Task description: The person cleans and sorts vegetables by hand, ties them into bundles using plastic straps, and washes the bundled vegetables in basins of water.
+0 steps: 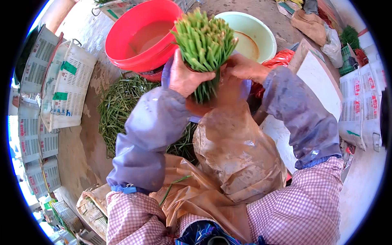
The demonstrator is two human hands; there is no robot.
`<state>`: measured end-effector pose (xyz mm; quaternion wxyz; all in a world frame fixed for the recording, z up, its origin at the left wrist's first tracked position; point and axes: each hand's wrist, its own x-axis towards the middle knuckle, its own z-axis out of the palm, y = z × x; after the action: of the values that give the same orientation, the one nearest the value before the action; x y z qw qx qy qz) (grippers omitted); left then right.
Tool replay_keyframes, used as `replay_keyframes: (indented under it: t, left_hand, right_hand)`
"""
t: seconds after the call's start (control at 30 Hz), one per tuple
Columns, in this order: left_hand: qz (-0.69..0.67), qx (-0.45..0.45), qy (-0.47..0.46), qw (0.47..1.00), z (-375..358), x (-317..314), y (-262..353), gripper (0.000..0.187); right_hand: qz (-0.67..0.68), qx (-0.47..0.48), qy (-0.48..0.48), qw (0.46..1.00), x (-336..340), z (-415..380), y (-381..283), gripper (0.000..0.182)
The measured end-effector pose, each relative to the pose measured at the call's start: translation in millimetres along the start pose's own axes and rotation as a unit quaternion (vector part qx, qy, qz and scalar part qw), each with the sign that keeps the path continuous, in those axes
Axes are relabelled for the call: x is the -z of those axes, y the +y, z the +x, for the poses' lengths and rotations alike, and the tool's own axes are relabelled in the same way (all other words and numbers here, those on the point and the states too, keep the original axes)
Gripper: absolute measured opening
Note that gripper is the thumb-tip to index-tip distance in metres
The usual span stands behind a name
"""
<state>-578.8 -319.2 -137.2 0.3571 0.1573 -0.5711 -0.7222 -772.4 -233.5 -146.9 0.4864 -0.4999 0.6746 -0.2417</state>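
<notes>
A thick bundle of green stalks [204, 43] stands upright in front of me, its pale cut ends facing up and its darker green part hanging below. My left hand [185, 77] is closed round its left side, the thumb lying across the front. At the right side of the bundle, my right hand [249, 68] has its fingers curled in against the stalks; the fingertips are partly hidden and a brown blur lies just below them. Beneath the hands, a purplish rim [246, 87] shows, mostly covered. A wet brown plastic apron [237, 155] covers my lap.
A red bucket [118, 61] and a pale green basin [267, 34] hold brownish water at the back. Loose green leaves [118, 110] are heaped on the floor at left. White crates [67, 85] stand along the left, another crate [359, 106] at right. Red strips [279, 58] lie beside a white board [318, 81].
</notes>
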Motion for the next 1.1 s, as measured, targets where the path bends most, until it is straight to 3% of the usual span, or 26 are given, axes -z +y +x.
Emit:
replay_keyframes:
  t: [0.1, 0.23, 0.4, 0.43, 0.53, 0.57, 0.63, 0.7, 0.8, 1.0, 1.1]
  left_hand:
    - [0.019, 0.021, -0.026, 0.999, 1, -4, 55, 0.076]
    - [0.073, -0.02, -0.057, 0.995, 1, 1, 103, 0.045]
    - [0.098, -0.008, -0.052, 0.994, 2, 16, 123, 0.054]
    - [0.109, -0.002, -0.057, 0.992, 4, 17, 125, 0.058]
    - [0.055, -0.021, -0.022, 0.998, 2, 9, 131, 0.053]
    - [0.065, -0.014, -0.022, 0.998, 4, 14, 131, 0.055]
    - [0.071, 0.004, -0.023, 0.997, 6, 17, 132, 0.053]
    - [0.075, -0.01, -0.027, 0.997, 9, 13, 133, 0.051]
    - [0.101, -0.005, -0.02, 0.995, 13, 11, 133, 0.05]
    - [0.079, 0.008, 0.021, 0.997, 15, 7, 133, 0.048]
    - [0.069, 0.032, 0.045, 0.996, 16, 12, 138, 0.048]
  right_hand:
    - [0.052, 0.035, 0.079, 0.995, 16, -46, -34, 0.028]
    - [0.138, -0.006, 0.077, 0.987, 18, -71, -21, 0.029]
    - [0.262, 0.044, 0.061, 0.962, -8, -66, 22, 0.023]
    - [0.188, 0.001, 0.081, 0.979, -13, -58, 39, 0.019]
    - [0.2, 0.067, 0.161, 0.964, -14, -66, 33, 0.02]
    - [0.256, 0.04, 0.173, 0.95, -9, -73, 20, 0.02]
    - [0.151, 0.058, 0.145, 0.976, -11, -68, 44, 0.019]
    - [0.055, 0.108, 0.135, 0.983, -11, -71, 41, 0.015]
    - [0.254, 0.047, 0.113, 0.959, -16, -84, 16, 0.015]
    - [0.139, 0.121, 0.175, 0.967, -23, -96, -3, 0.016]
    - [0.201, 0.179, 0.238, 0.933, -32, -96, -12, 0.013]
